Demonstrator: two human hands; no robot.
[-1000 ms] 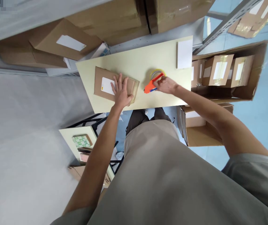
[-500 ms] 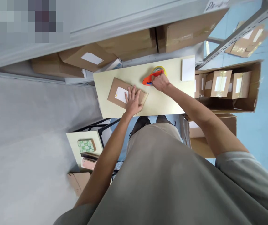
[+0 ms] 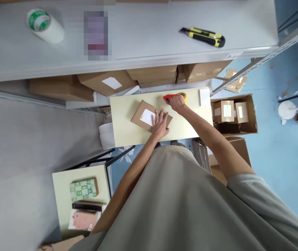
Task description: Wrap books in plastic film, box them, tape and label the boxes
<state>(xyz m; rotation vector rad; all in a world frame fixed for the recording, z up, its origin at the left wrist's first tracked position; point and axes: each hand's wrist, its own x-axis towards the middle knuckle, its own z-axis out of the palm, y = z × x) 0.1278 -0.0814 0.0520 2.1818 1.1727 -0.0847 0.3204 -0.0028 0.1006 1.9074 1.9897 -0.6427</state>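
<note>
We see a grey shelf (image 3: pixel 138 52) spanning the upper frame, carrying a tape roll (image 3: pixel 44 25) at upper left and a utility knife (image 3: pixel 203 36) at upper right. Below it, at centre, a pale table (image 3: pixel 128 129) shows bare surface along its left and lower edges. On it lies a flat cardboard parcel (image 3: pixel 144 115), pressed by our left hand (image 3: pixel 160 124), fingers spread flat. Our right hand (image 3: pixel 178 103), arm extended, has its fingers closed around an orange tape dispenser (image 3: pixel 169 98) near the table's upper edge.
</note>
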